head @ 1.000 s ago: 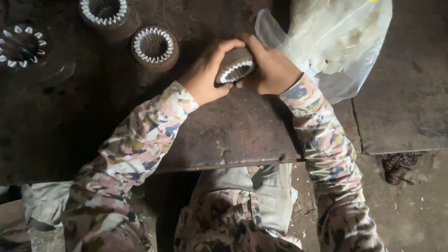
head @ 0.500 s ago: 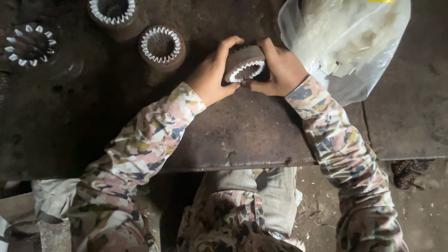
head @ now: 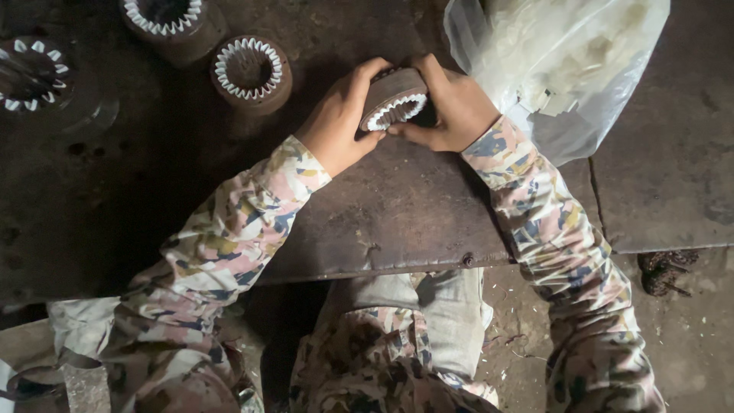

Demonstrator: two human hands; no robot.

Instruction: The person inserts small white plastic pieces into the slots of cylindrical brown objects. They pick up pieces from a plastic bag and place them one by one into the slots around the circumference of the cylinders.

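Both hands hold one round brown metal core [head: 393,96] with white slot liners around its inner ring, tilted toward me just above the dark metal bench [head: 367,222]. My left hand [head: 340,122] grips its left side with the thumb over the top. On the other side, my right hand [head: 451,107] wraps its right edge, fingers curled under the rim. The far side of the core is hidden by my fingers.
Two similar cores [head: 251,70] [head: 164,19] with white liners stand at the back left, and a darker toothed part [head: 34,73] lies at the far left. A clear plastic bag [head: 566,69] of white strips rests at the right. My knees are below the bench edge.
Both hands have stayed closed on the core. The core has tilted a little more toward me, and the view has shifted slightly.
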